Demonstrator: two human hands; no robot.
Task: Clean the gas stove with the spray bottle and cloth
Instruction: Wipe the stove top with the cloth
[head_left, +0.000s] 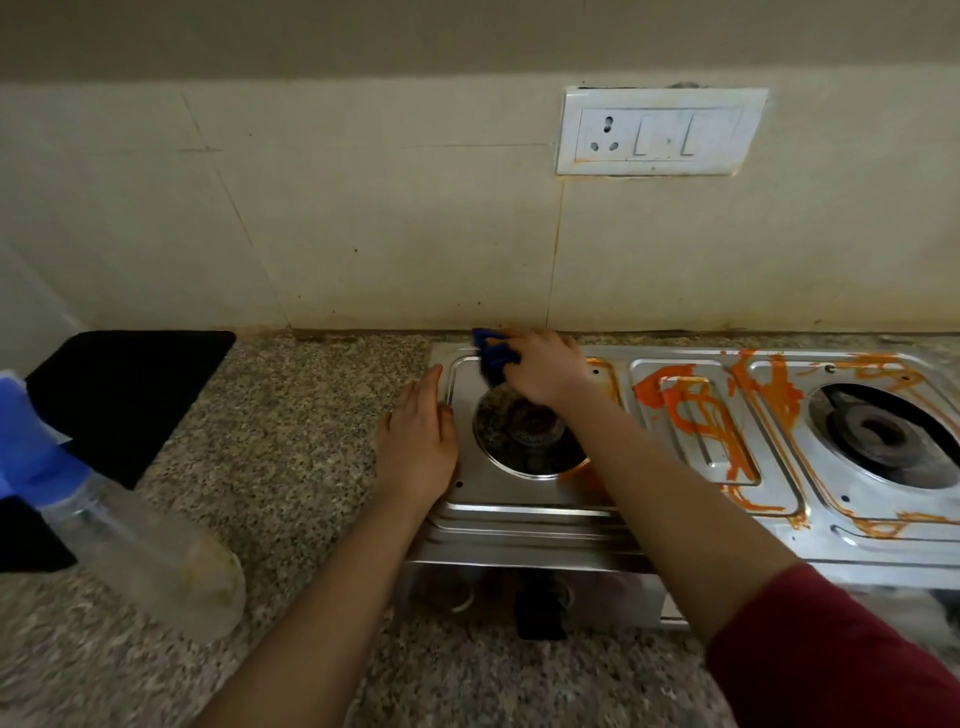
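A blue cloth (492, 358) is gripped by the right hand (545, 371) at the stove's (519, 499) back left corner; the left hand (418, 441) is laid flat on its left edge. The spray bottle (124, 525) is lying on the counter (291, 447), well to the left.

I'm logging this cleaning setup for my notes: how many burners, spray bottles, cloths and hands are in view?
Burners: 2, burner by the hands, burner among the orange smears
Spray bottles: 1, spray bottle
Cloths: 1, blue cloth
Hands: 2, left hand, right hand
Total: 6
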